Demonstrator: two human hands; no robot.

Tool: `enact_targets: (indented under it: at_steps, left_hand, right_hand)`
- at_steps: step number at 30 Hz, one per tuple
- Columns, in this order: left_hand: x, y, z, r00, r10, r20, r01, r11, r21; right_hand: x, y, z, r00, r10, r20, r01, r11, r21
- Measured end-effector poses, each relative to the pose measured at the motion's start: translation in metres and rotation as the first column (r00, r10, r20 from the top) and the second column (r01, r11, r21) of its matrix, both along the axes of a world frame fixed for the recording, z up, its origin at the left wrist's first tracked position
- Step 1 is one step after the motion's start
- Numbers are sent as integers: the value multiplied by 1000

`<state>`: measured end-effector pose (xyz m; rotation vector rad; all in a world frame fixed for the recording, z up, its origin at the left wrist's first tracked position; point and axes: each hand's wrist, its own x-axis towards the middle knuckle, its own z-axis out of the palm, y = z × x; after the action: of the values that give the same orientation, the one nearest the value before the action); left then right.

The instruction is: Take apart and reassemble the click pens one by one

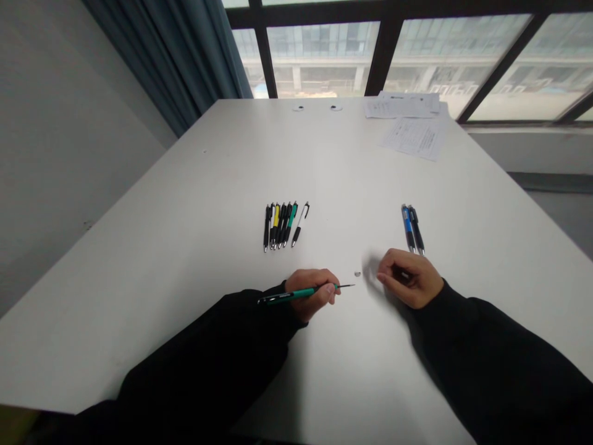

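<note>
My left hand (pixel 312 292) is closed around a green pen (pixel 290 296), whose thin refill (pixel 346 285) sticks out bare at the front, pointing right. A small silvery piece (pixel 357 273) lies on the white table just beyond the refill's end. To the right, my right hand (pixel 411 278) is curled, thumb and fingertips together. Something small and pale shows inside its curl, too little to name. Beyond this hand a blue pen (pixel 408 227) and a black pen (pixel 417 230) lie side by side.
Several pens (pixel 280 225) lie in a row left of the middle, with a white pen (pixel 301 224) slightly apart. Printed papers (pixel 412 137) are at the table's far right. Two small oval items (pixel 336 108) sit near the far edge, below the windows.
</note>
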<state>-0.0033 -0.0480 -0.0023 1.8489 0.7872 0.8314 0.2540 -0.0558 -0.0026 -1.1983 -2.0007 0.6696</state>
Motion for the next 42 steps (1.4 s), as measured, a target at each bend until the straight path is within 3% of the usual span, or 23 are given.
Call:
enact_targets:
  at_steps: [6, 13, 19, 26, 29, 34, 42]
  left_hand:
    - [1, -1, -2, 999, -8, -37, 9, 1000, 22]
    - [0, 1, -4, 998, -27, -51, 29, 999, 45]
    - [-2, 3, -3, 996, -61, -63, 62, 998, 14]
    - [-1, 7, -2, 989, -112, -97, 115, 993, 23]
    - [-1, 5, -1, 995, -85, -57, 85, 996, -6]
    - [-7, 0, -6, 998, 55, 43, -49, 989, -139]
    - [-5, 1, -13, 944, 104, 312, -5, 953, -301]
  right_hand:
    - [9, 10, -11, 968, -15, 249, -21, 989, 144]
    - [3, 9, -12, 950, -3, 314, -34, 993, 113]
    - [-6, 3, -1, 990, 26, 135, -50, 982, 180]
    - [-31, -12, 2, 985, 175, 10, -173, 965, 196]
    - [-24, -7, 1, 983, 181, 10, -180, 966, 188]
    - [7, 8, 0, 984, 133, 115, -147, 981, 128]
    - [14, 7, -4, 959, 129, 253, -149, 987, 59]
